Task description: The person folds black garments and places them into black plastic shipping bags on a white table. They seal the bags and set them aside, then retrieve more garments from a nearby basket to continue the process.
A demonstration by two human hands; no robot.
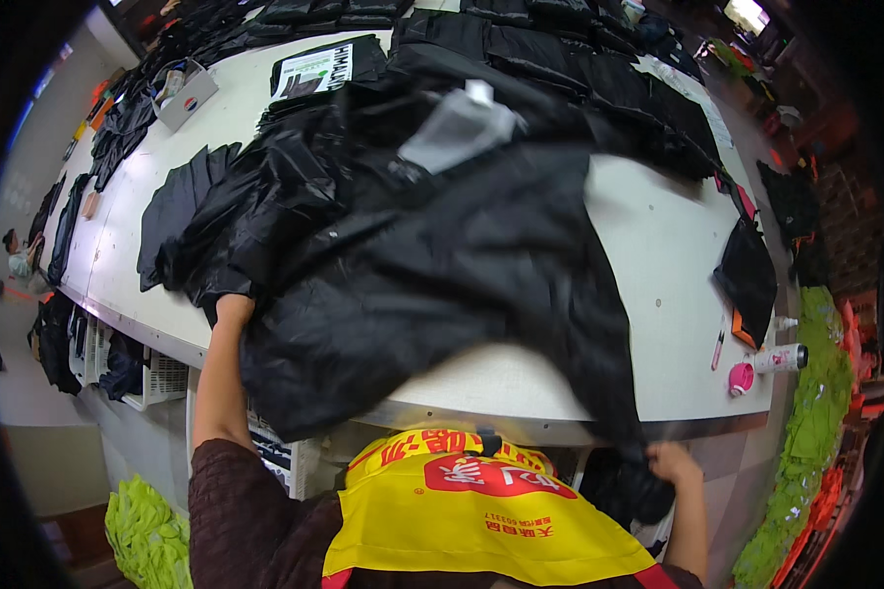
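A large black garment (442,265) of thin, slightly shiny cloth is spread across the near part of the white table (481,388), blurred by motion. Its lower right part hangs over the front edge, where my right hand (666,461) is closed on the cloth. At the left, my left hand (234,306) grips the dark fabric, its fingers mostly hidden in the folds. A pile of black clothing (192,201) lies just beyond that hand. Above the garment's middle is a greyish see-through plastic piece (462,128), also blurred.
Stacks of folded black clothes (535,64) line the far side. A carton (185,95) stands at the far left. On the right lie a black pouch (746,260), a pink cap (741,379) and a white bottle (782,357). Lime-green cloth (805,432) heaps beyond the right edge.
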